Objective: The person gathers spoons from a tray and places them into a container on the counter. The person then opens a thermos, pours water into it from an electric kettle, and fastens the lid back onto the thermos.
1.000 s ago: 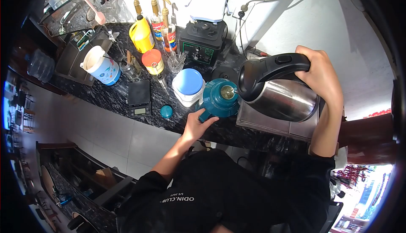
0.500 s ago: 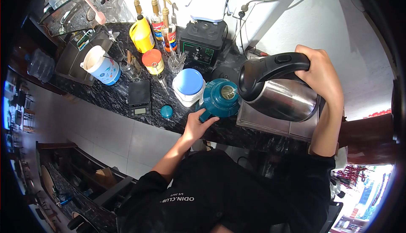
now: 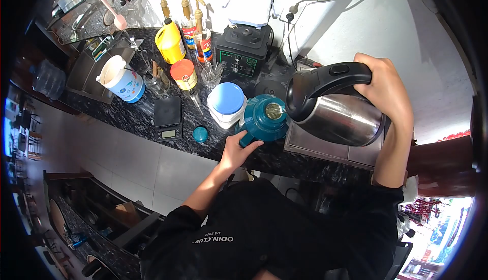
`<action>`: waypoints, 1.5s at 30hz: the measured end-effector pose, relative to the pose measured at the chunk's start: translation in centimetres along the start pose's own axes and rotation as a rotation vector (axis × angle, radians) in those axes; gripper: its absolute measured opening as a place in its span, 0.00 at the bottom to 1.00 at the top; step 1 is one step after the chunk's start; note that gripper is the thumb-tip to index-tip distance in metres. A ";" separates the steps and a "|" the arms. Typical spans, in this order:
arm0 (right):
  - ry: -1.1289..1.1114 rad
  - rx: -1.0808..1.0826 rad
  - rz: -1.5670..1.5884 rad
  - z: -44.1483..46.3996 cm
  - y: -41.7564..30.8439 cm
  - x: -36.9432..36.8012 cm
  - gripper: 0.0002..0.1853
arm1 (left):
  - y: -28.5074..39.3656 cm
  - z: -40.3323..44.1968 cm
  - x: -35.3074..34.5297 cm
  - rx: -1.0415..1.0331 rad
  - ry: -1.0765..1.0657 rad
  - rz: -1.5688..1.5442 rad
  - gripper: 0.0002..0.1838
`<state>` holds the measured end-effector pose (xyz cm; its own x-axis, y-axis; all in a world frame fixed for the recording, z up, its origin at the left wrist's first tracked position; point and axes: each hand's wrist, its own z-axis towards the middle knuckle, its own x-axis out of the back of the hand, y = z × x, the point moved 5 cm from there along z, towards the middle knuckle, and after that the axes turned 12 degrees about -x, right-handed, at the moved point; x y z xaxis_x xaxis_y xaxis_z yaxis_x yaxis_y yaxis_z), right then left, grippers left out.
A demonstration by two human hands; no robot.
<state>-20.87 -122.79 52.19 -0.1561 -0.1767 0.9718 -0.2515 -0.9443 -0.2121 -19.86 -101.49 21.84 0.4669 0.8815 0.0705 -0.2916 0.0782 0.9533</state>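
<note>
Fingers of the left hand (image 3: 234,153) are wrapping the handle (image 3: 246,138) of the teal flask (image 3: 262,123), standing near the bench's (image 3: 136,121) front edge — beyond, the right hand (image 3: 385,84) is clasping the kettle (image 3: 345,118), tilted and pouring liquid (image 3: 283,110) into the flask.

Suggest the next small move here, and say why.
I'd probably have the right hand hold the steel kettle at this tilt, watching the rim. Liquid seems to be running into the open mouth of the teal flask, and the left hand holds the flask's handle. The fill level isn't clear enough to call it full.
</note>
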 end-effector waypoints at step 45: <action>0.014 0.035 -0.037 -0.2 -1.2 0.3 0.05 | 0.0 0.0 0.0 -0.025 0.004 -0.017 0.12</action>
<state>-20.77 -121.67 52.67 -0.1610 -0.1381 0.9773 -0.2236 -0.9593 -0.1724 -19.88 -101.48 21.87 0.4682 0.8820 0.0534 -0.3048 0.1045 0.9467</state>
